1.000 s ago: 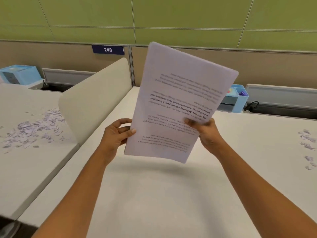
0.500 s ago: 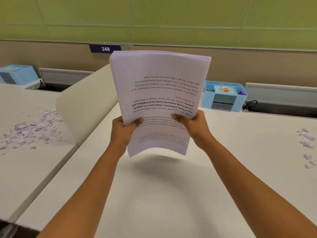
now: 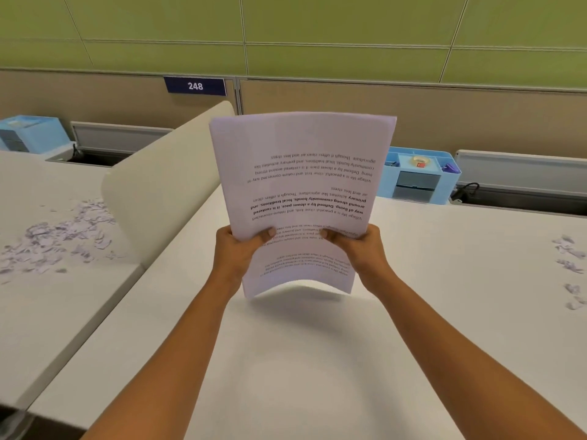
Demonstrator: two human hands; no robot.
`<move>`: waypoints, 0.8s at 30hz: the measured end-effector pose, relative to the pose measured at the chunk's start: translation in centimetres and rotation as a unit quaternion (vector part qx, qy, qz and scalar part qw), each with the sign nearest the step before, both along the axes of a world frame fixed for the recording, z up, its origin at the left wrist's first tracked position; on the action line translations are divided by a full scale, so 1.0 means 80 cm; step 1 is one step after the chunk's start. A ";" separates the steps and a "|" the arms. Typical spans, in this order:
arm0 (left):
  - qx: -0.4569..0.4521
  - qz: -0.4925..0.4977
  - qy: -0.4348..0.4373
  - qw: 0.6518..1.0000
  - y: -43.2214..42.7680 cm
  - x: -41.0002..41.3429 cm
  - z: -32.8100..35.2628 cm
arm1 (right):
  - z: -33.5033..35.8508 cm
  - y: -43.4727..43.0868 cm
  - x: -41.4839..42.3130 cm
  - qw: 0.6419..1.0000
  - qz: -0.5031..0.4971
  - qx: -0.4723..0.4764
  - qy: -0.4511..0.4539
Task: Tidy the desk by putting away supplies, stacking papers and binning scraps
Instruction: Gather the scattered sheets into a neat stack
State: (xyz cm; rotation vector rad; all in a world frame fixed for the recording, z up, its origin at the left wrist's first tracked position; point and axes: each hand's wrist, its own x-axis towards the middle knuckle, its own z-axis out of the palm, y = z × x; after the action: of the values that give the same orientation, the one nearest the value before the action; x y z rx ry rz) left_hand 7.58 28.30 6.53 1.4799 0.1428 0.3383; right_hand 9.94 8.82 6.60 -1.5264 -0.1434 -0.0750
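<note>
You are holding paper stack upright above table, centre, print upside down; left hand gripping its left edge, right hand gripping its right edge, fingers curling round sheets. Paper scraps lying on table, right; blue organizer standing far right of stack

Left hand and right hand grip a stack of papers upright above the desk.
</note>
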 end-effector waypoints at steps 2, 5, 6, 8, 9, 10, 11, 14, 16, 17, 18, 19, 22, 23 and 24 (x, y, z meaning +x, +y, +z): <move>-0.002 -0.017 -0.018 1.000 0.006 0.000 0.006 | 0.008 -0.002 0.001 1.000 0.006 0.003 -0.014; -0.018 -0.059 -0.028 0.998 0.015 -0.001 0.008 | 0.010 -0.009 0.001 1.000 0.016 0.007 -0.010; -0.026 -0.073 -0.026 0.997 0.017 -0.001 0.007 | 0.008 -0.012 0.001 1.000 0.020 0.014 -0.005; -0.030 -0.098 -0.015 0.995 0.017 -0.002 0.005 | 0.001 -0.016 0.000 0.999 0.040 0.020 0.003; -0.028 -0.104 -0.009 0.994 0.014 -0.003 0.004 | -0.002 -0.016 -0.001 0.999 0.050 0.018 0.004; -0.026 -0.102 -0.006 0.994 0.012 -0.004 0.002 | -0.005 -0.015 -0.003 0.998 0.053 0.018 0.003; -0.024 -0.095 -0.005 0.995 0.010 -0.004 0.002 | -0.007 -0.013 -0.003 0.999 0.050 0.019 0.000; -0.014 -0.048 -0.010 0.999 0.005 -0.003 0.009 | -0.004 -0.005 -0.002 0.999 0.021 0.029 -0.014; -0.011 -0.014 -0.025 1.000 0.000 -0.002 0.015 | 0.002 0.002 0.000 0.999 0.003 0.041 -0.030; -0.007 -0.002 -0.035 0.999 -0.003 -0.001 0.018 | 0.005 0.005 0.000 0.998 -0.005 0.046 -0.038; -0.005 0.005 -0.047 0.999 -0.004 -0.001 0.019 | 0.006 0.007 0.001 0.998 -0.012 0.050 -0.044; -0.006 0.009 -0.055 0.998 -0.005 -0.001 0.020 | 0.007 0.008 0.001 0.997 -0.014 0.053 -0.048; -0.006 -0.002 -0.038 0.999 0.001 -0.003 0.009 | -0.001 0.005 0.001 0.998 -0.006 0.050 -0.037; -0.005 -0.013 -0.022 1.000 0.002 -0.004 0.003 | -0.007 0.003 0.000 0.999 -0.004 0.042 -0.026; -0.005 -0.023 -0.006 1.000 0.003 -0.005 -0.005 | -0.013 0.002 -0.001 0.999 -0.001 0.034 -0.016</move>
State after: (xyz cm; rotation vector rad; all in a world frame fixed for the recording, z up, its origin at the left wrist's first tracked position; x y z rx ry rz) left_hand 7.14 28.51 6.15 1.4693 0.1000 0.3089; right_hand 9.88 8.97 5.56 -1.4584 -0.1620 -0.1049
